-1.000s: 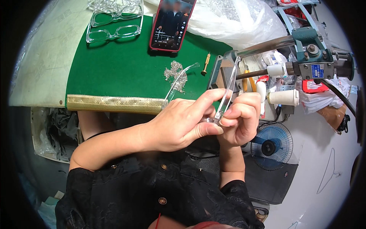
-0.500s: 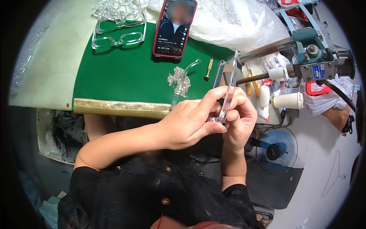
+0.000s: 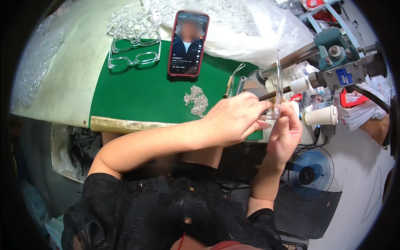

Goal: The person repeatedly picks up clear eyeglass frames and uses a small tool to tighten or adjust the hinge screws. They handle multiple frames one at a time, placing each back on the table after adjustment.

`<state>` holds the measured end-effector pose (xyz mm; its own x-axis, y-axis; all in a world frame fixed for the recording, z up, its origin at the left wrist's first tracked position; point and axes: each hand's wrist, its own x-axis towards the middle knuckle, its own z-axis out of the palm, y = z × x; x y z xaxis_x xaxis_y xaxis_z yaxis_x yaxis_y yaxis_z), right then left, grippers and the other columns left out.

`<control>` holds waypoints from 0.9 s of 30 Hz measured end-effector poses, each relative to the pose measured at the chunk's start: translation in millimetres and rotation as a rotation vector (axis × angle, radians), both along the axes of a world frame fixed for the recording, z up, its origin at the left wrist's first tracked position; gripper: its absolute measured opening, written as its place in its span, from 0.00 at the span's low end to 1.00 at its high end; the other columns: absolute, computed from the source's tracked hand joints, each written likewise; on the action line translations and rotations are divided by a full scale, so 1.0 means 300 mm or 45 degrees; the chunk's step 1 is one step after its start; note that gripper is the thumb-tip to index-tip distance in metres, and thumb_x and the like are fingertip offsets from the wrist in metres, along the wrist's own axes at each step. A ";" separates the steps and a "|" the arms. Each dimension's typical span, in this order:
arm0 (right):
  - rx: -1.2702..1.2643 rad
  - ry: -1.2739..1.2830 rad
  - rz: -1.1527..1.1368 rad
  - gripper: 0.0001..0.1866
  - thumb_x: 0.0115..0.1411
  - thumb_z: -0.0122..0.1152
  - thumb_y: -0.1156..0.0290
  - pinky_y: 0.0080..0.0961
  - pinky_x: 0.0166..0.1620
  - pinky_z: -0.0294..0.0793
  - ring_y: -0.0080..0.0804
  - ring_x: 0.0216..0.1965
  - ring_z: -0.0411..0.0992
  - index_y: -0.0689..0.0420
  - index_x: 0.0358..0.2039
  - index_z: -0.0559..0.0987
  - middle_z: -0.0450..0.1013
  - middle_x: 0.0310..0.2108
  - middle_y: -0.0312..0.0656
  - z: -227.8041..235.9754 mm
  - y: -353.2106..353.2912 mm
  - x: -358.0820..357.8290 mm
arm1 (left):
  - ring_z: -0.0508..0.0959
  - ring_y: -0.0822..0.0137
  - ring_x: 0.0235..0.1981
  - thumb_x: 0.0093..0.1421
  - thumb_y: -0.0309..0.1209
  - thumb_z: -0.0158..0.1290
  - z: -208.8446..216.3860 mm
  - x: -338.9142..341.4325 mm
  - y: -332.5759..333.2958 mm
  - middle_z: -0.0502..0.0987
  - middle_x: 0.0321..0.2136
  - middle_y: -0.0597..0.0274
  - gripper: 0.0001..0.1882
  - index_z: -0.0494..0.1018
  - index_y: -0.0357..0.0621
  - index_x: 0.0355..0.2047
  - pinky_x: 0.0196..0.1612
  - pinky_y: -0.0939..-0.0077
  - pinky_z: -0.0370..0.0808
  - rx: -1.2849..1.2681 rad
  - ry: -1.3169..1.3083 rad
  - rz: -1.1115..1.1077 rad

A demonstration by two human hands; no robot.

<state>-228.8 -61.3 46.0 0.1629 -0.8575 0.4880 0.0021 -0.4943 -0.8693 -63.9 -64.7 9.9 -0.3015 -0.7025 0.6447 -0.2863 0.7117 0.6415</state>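
Both my hands grip a clear plastic glasses frame over the right side of the bench. My left hand (image 3: 235,116) has its fingers closed on the front part, most of which they hide. My right hand (image 3: 285,135) pinches the corner where a clear temple arm (image 3: 279,79) stands upright. Beyond my left hand, a second clear curved tip (image 3: 239,70) shows; where it joins is hidden. A pile of tiny silvery metal parts (image 3: 196,101) lies on the green mat (image 3: 137,91). A small gold screwdriver (image 3: 228,86) lies beside that tip.
More clear glasses frames (image 3: 135,60) are piled at the back left. A red-cased phone (image 3: 188,46) stands at the back. To the right are a green-grey metal machine (image 3: 339,52), a white cup (image 3: 321,116) and a blue fan (image 3: 310,174). A gold strip (image 3: 137,125) edges the bench.
My hands and the glasses frame have shifted right, with the second clear tip moving right too. The whole view has shifted slightly. My left hand no longer overlaps the area beside the metal parts.
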 end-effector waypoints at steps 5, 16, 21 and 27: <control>0.032 -0.011 -0.031 0.13 0.61 0.59 0.67 0.17 0.43 0.62 0.20 0.37 0.65 0.67 0.37 0.77 0.70 0.35 0.35 0.042 -0.087 -0.092 | 0.79 0.53 0.27 0.61 0.35 0.50 0.012 -0.058 -0.077 0.77 0.24 0.54 0.10 0.70 0.41 0.34 0.27 0.62 0.74 -0.092 -0.308 0.064; -0.023 -0.112 -0.189 0.07 0.61 0.59 0.70 0.17 0.46 0.63 0.20 0.37 0.66 0.61 0.35 0.75 0.71 0.34 0.33 0.059 -0.195 -0.181 | 0.76 0.48 0.22 0.62 0.35 0.49 0.068 -0.185 -0.170 0.75 0.20 0.51 0.12 0.66 0.39 0.27 0.24 0.58 0.72 -0.095 -0.326 0.148; -0.081 -0.074 -0.398 0.06 0.59 0.61 0.75 0.17 0.43 0.64 0.19 0.35 0.66 0.60 0.35 0.74 0.71 0.33 0.33 0.054 -0.234 -0.202 | 0.76 0.48 0.20 0.62 0.35 0.49 0.053 -0.232 -0.213 0.74 0.18 0.51 0.12 0.66 0.40 0.26 0.23 0.57 0.71 -0.118 -0.259 0.152; -0.725 -0.450 -0.586 0.19 0.63 0.49 0.65 0.31 0.50 0.69 0.33 0.51 0.69 0.62 0.50 0.73 0.71 0.50 0.44 0.376 -0.252 -0.225 | 0.76 0.49 0.21 0.62 0.34 0.49 0.041 -0.214 -0.225 0.74 0.18 0.50 0.12 0.67 0.40 0.25 0.24 0.59 0.72 -0.077 -0.235 0.187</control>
